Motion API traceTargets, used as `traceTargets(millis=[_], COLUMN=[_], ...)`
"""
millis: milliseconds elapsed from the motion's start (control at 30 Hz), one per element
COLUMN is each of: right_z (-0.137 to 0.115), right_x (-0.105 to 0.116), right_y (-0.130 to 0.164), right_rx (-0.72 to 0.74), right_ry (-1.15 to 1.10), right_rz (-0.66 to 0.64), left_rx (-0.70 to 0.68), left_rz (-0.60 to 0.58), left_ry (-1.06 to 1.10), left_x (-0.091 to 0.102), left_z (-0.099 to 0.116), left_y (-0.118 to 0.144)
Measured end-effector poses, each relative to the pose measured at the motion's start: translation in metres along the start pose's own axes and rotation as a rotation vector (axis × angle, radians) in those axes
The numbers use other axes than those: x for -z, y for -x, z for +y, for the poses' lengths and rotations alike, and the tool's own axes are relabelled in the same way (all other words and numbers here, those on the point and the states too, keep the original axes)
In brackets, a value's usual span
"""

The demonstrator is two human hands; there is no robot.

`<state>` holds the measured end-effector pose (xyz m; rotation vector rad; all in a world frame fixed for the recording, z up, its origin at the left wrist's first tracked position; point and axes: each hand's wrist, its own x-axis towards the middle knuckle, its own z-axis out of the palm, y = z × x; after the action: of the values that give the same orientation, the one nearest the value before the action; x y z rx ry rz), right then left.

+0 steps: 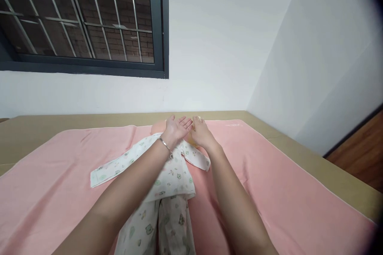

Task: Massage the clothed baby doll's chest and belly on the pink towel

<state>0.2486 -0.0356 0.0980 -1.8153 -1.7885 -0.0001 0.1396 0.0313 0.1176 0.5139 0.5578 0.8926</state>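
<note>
One flat-spread left hand (177,128), palm up, partly hides a peach rounded form (156,127); the right hand's grip (203,133) I cannot tell; patterned trousers (175,223) are cut off below.

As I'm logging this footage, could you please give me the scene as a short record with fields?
Left hand: open, palm up; bracelet at wrist
Right hand: near a yellowish thing, contact unclear
Clothing: printed top, printed trousers
Beside left hand: rounded peach-coloured thing, partly hidden
Surface: pink sheet
Background: white wall, barred window
</note>
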Motion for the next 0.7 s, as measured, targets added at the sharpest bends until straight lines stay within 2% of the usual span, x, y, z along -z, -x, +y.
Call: traceTargets(millis=[233, 400, 567, 700], right_z=[-0.001, -0.002, -0.006, -0.026], right_x=[-0.006, -0.009, -0.009, -0.003], right_y=[-0.001, 0.001, 0.005, 0.012], right_rx=[-0.066, -0.058, -0.104, -0.116], right_ry=[0.105, 0.217, 0.289, 0.275], right_rz=[0.032, 0.074, 0.129, 0.157], left_rx=[0.037, 0.061, 0.075, 0.112], left_rz=[0.008, -0.032, -0.002, -0.013], left_ry=[0.005, -0.002, 0.000, 0.026], left_x=[0.002, 0.018, 0.035, 0.046], left_z=[0.001, 0.009, 0.017, 0.018], left_y=[0.009, 0.039, 0.072, 0.090])
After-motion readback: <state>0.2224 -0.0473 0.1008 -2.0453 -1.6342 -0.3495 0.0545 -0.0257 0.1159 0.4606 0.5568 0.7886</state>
